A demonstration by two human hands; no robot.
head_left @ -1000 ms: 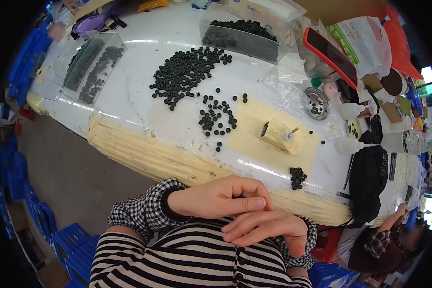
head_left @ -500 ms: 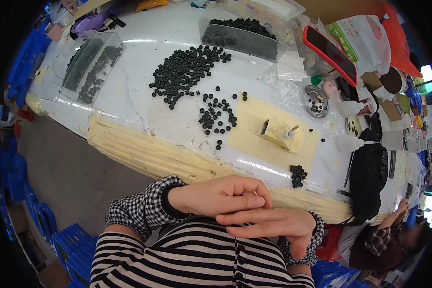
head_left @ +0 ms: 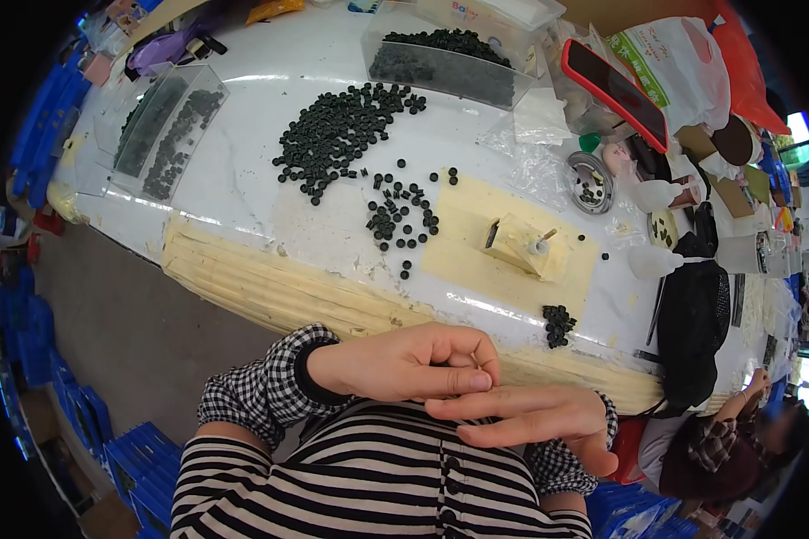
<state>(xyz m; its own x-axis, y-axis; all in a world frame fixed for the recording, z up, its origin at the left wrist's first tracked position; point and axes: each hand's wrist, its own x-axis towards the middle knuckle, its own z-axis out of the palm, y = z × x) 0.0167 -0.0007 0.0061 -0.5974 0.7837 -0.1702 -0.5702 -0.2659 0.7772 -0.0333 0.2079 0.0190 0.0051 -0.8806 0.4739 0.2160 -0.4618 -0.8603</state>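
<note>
In front of my striped top, my left hand is closed, its fingers curled and the thumb pressed toward them. Whatever is in that pinch, if anything, is too small or hidden. Just below and right of it, my right hand is stretched out, palm side down, its fingertips close to my left thumb. No object shows in the right hand. Beyond the hands, a small heap of black round parts lies near the table's front edge. A cream block with an upright pin stands on a yellowish sheet.
A large pile of black parts and a looser scatter lie on the white table. Clear bins hold more. At the right are a red-cased phone, a round tin, squeeze bottles and black mesh cloth. A co-worker sits far right.
My right hand has shifted a little to the right, its fingers drawing back from under my left hand. My left fingers have curled in closer to the thumb. The view has moved slightly.
</note>
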